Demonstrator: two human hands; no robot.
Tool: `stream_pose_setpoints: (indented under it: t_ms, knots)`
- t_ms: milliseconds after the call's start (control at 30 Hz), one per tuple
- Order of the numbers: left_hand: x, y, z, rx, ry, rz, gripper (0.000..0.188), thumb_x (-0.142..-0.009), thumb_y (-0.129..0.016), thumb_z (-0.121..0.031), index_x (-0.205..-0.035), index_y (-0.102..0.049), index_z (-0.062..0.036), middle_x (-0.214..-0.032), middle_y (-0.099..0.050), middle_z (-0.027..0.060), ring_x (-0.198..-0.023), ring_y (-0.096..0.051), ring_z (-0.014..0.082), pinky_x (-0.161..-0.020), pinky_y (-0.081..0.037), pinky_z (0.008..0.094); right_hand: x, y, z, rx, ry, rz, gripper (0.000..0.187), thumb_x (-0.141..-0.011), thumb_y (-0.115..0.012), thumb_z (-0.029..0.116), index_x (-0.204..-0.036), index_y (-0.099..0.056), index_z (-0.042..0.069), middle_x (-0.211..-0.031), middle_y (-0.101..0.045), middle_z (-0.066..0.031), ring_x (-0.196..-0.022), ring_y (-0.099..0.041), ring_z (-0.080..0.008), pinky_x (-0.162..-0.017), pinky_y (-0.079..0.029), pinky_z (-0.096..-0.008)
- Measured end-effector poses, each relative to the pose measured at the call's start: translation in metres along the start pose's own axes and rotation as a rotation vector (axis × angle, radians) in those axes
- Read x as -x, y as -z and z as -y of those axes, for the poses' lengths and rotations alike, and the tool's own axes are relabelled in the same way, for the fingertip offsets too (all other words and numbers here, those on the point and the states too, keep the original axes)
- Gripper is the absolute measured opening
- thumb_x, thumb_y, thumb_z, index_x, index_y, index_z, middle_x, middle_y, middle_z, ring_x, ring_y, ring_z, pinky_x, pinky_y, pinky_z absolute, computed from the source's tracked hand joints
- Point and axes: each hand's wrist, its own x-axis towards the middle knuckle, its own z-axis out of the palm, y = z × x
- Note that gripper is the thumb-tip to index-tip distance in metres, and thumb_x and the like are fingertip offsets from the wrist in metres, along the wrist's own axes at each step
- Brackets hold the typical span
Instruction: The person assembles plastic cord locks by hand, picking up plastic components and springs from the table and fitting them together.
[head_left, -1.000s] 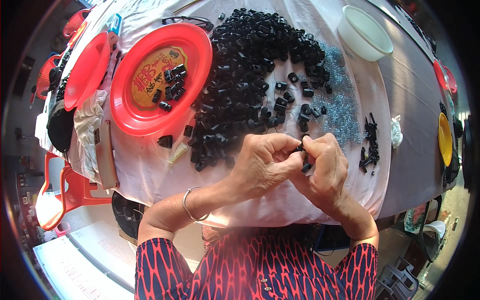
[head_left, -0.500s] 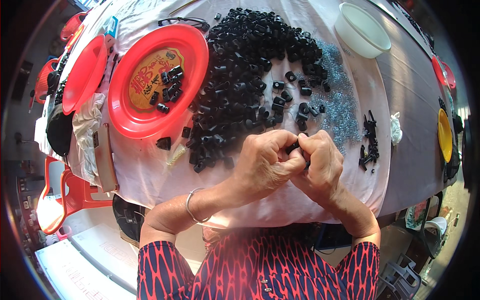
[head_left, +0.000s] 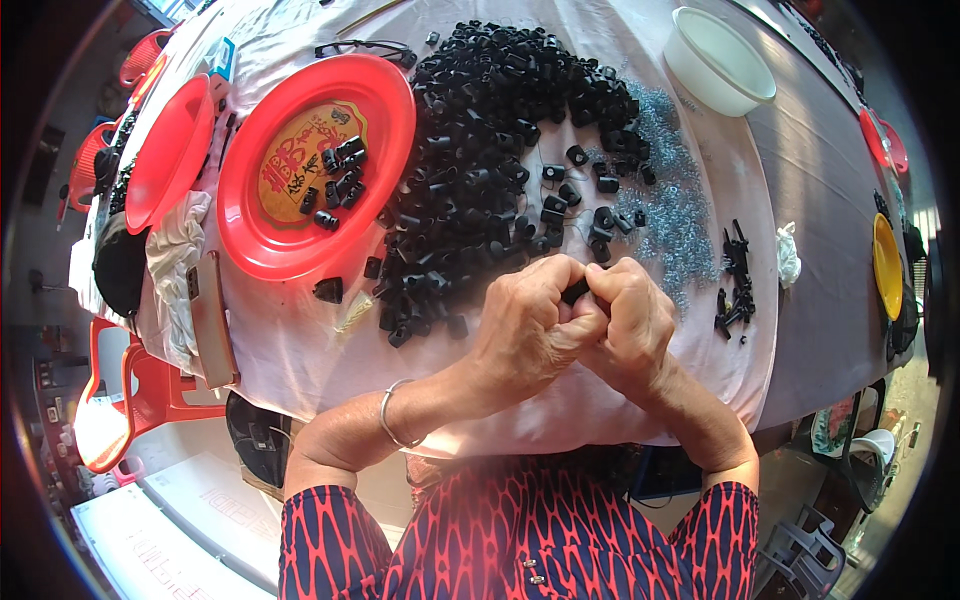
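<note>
My left hand point(head_left: 530, 325) and my right hand point(head_left: 632, 318) meet over the near side of the table, fingers closed and pressed together. Between them they grip a small black plastic part point(head_left: 576, 291), mostly hidden by the fingers. Just beyond my hands spreads a large pile of black plastic parts point(head_left: 450, 180), with a few loose ones at its right side. A band of small silvery springs point(head_left: 665, 190) lies along the pile's right. Further right is a cluster of thin black pins point(head_left: 738, 285). Several black pieces point(head_left: 345, 172) sit in the red plate point(head_left: 252, 240) to the left.
A white plastic tub point(head_left: 715, 65) stands at the far right. Eyeglasses point(head_left: 365, 48) lie behind the red plate. At left are another red dish point(head_left: 165, 160), a crumpled white cloth point(head_left: 178, 240) and a phone in a brown case point(head_left: 212, 320). Crumpled tissue point(head_left: 788, 255) lies at right.
Both hands have shifted very slightly left and stay pressed together around the black part. Less of the part shows between the fingers now. The pile and the plate's contents look the same.
</note>
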Motion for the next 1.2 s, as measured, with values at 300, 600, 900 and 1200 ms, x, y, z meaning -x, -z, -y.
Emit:
stream_pose_setpoints:
  t_ms: [300,600,900,1200]
  knots:
    - [0.001,0.0,0.0,0.368,0.296,0.027,0.015,-0.082,-0.057,-0.008,-0.09,-0.059,0.0041,-0.065,-0.057,0.0005,-0.057,-0.047,0.001,-0.049,-0.041,0.021,-0.007,0.005,0.008,-0.021,-0.084,0.024,0.045,-0.059,-0.073,0.004,-0.098,-0.052,-0.005,-0.078,-0.05,-0.0121,-0.066,-0.052,-0.0268,-0.054,-0.044,-0.0357]
    - [0.001,-0.004,0.006,0.36,0.241,0.039,0.015,-0.083,-0.058,-0.01,-0.089,-0.06,0.0036,-0.065,-0.055,-0.0006,-0.058,-0.046,0.001,-0.05,-0.04,0.0205,-0.006,0.003,0.002,0.082,0.007,0.017,0.043,-0.06,-0.071,0.007,-0.097,-0.052,-0.004,-0.078,-0.05,-0.0111,-0.066,-0.052,-0.026,-0.055,-0.044,-0.0343]
    - [-0.003,0.002,0.0,0.194,0.219,0.078,0.022,-0.079,-0.06,-0.016,-0.086,-0.06,0.0043,-0.065,-0.059,0.0104,-0.055,-0.052,0.0101,-0.051,-0.044,0.027,-0.005,0.004,-0.003,0.102,0.089,0.025,0.039,-0.061,-0.07,0.004,-0.094,-0.051,-0.005,-0.071,-0.048,-0.01,-0.059,-0.049,-0.0235,-0.051,-0.042,-0.0338]
    - [-0.006,-0.003,0.006,0.21,0.236,0.006,0.023,-0.078,-0.061,-0.017,-0.082,-0.05,0.003,-0.064,-0.057,0.0109,-0.056,-0.052,0.0121,-0.052,-0.044,0.0287,-0.004,-0.004,-0.008,0.074,0.092,0.007,0.037,-0.062,-0.07,0.004,-0.092,-0.051,-0.006,-0.07,-0.047,-0.0109,-0.057,-0.05,-0.0243,-0.046,-0.042,-0.0336]
